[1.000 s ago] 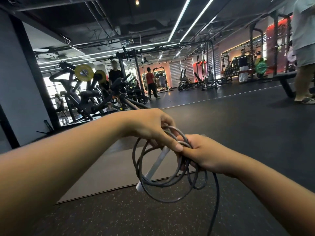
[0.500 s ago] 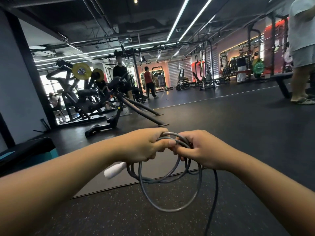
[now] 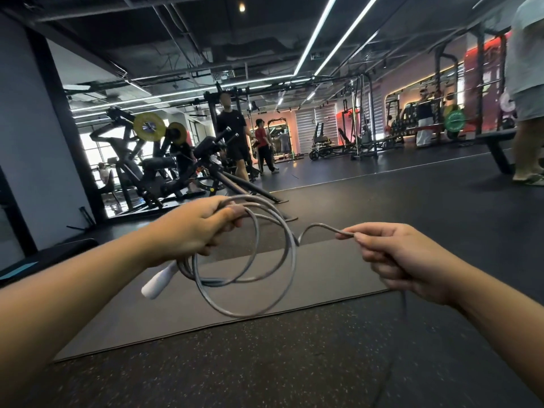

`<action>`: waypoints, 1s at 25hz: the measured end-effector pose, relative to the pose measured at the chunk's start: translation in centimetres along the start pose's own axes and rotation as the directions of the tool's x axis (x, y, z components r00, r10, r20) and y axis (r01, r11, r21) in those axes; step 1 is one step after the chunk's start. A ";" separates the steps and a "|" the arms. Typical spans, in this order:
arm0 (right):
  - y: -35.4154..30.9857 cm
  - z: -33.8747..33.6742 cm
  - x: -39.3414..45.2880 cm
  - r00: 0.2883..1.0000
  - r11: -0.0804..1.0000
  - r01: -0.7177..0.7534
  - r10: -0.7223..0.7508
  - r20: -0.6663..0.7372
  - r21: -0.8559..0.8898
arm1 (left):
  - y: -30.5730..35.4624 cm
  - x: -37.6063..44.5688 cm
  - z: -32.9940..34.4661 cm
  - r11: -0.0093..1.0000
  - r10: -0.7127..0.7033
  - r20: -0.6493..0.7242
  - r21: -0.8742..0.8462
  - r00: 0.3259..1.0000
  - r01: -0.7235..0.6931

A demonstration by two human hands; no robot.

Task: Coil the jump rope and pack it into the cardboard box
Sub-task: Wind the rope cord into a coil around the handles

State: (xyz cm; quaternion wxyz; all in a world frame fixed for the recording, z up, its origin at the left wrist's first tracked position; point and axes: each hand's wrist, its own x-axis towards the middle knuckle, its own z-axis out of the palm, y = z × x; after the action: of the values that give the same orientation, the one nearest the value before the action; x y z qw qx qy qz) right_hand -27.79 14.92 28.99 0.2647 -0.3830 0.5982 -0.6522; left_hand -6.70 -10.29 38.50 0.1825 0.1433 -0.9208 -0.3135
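My left hand (image 3: 195, 228) grips a bundle of grey jump rope (image 3: 290, 260) loops, which hang below and to the right of the fist. A white handle (image 3: 157, 281) of the rope sticks out under that hand, pointing down-left. My right hand (image 3: 403, 257) is held apart to the right and pinches the free stretch of the same rope between thumb and fingers. From that hand the rope's tail drops toward the floor. No cardboard box is in view.
A grey mat (image 3: 323, 278) lies on the speckled black gym floor below my hands. A weight machine (image 3: 147, 160) with yellow plates stands at back left. People walk in the middle distance, and one person (image 3: 527, 92) stands near a bench at far right.
My right hand has moved away from the left, drawing a length of rope out to the right. The loops hang wider, and the view has tilted slightly.
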 end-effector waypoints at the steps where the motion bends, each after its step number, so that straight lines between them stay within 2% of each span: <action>1: 0.1 -0.6 0.0 0.998 0.998 -0.060 0.059 -0.013 -0.017 | -0.4 -0.2 -0.7 0.998 -0.026 -0.058 -0.062 0.998 0.022; 3: 0.3 -1.0 -0.2 0.993 0.979 -0.113 0.119 0.026 -0.170 | -1.0 -0.3 -1.5 0.984 -0.063 -0.145 -0.172 0.987 0.038; 5: 1.2 0.6 -0.2 0.988 0.955 -0.100 0.128 0.087 -0.278 | -0.9 -0.5 -0.7 0.963 -0.077 -0.214 -0.270 0.974 0.017; 8: 2.5 4.3 0.3 0.993 0.982 -0.071 0.086 0.082 -0.174 | 0.2 -0.1 2.1 0.896 -0.085 -0.306 -0.441 0.948 -0.062; 11: 3.1 7.0 0.1 0.985 0.997 -0.052 0.041 0.165 0.064 | 1.8 0.8 4.1 0.692 -0.219 -0.354 -0.713 0.909 -0.111; 13: 2.9 8.1 -0.5 0.971 0.999 0.039 -0.036 0.237 -0.009 | 3.0 1.3 5.2 0.576 -0.297 -0.380 -0.803 0.876 -0.153; 15: 2.8 9.3 -1.1 0.947 0.986 0.135 -0.100 0.304 -0.095 | 3.8 1.5 6.6 0.542 -0.355 -0.434 -0.817 0.828 -0.196; 18: 3.1 10.4 -0.9 0.957 0.969 0.233 -0.214 0.196 -0.078 | 4.1 1.7 8.2 0.548 -0.418 -0.500 -0.805 0.758 -0.229; 21: 3.0 10.3 -0.3 0.973 0.962 0.218 -0.228 0.045 0.162 | 4.3 1.8 8.7 0.546 -0.470 -0.530 -0.803 0.706 -0.239; 24: 2.9 10.1 0.1 0.980 0.860 0.184 -0.195 -0.028 0.475 | 4.4 1.3 9.7 0.561 -0.565 -0.536 -0.807 0.627 -0.184; 25: 2.9 10.2 0.2 0.981 0.817 0.185 -0.187 -0.054 0.546 | 4.5 1.0 10.5 0.552 -0.588 -0.518 -0.818 0.622 -0.160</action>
State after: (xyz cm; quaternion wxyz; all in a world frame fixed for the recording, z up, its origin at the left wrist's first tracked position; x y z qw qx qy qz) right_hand -19.88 8.46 26.11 0.2990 -0.3483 0.3457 -0.8184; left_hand -12.73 -1.78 33.85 0.5438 0.2849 -0.4798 -0.6268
